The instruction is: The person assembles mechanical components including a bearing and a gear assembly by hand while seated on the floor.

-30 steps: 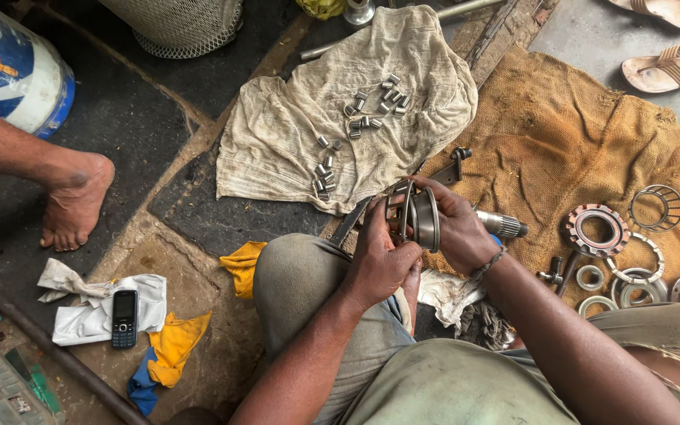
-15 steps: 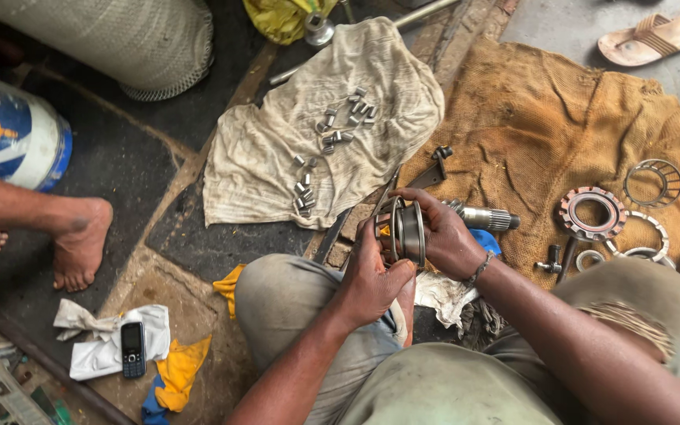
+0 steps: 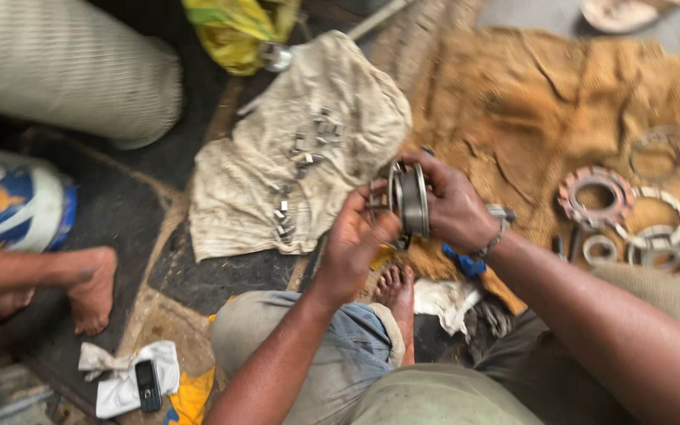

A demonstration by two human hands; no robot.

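Both hands were on the metal bearing ring (image 3: pixel 409 201), held edge-up just over the person's bare foot (image 3: pixel 395 287). Right hand (image 3: pixel 454 206) gripped the ring from its right side, fingers wrapped over the top rim. Left hand (image 3: pixel 356 240) was closed on the ring's left face, fingertips pressed at the cage; what they pinched was too blurred to tell.

Compared with a second ago, the ring had stayed between the same two hands at about the same tilt, so the work on it was likely ongoing, not finished. The view had swung left and down: the sandal nearly left the top edge, more of the grey ribbed drum (image 3: pixel 64 71) showed.

Left of the ring lay the dirty white cloth (image 3: pixel 293 173) with small steel rollers (image 3: pixel 301 153) scattered on it. Right of the ring, on brown sacking (image 3: pixel 529 102), sat loose metal rings (image 3: pixel 639 228). Far left of the ring was another person's foot (image 3: pixel 92 287), with a phone (image 3: pixel 147 384) on a rag below it.
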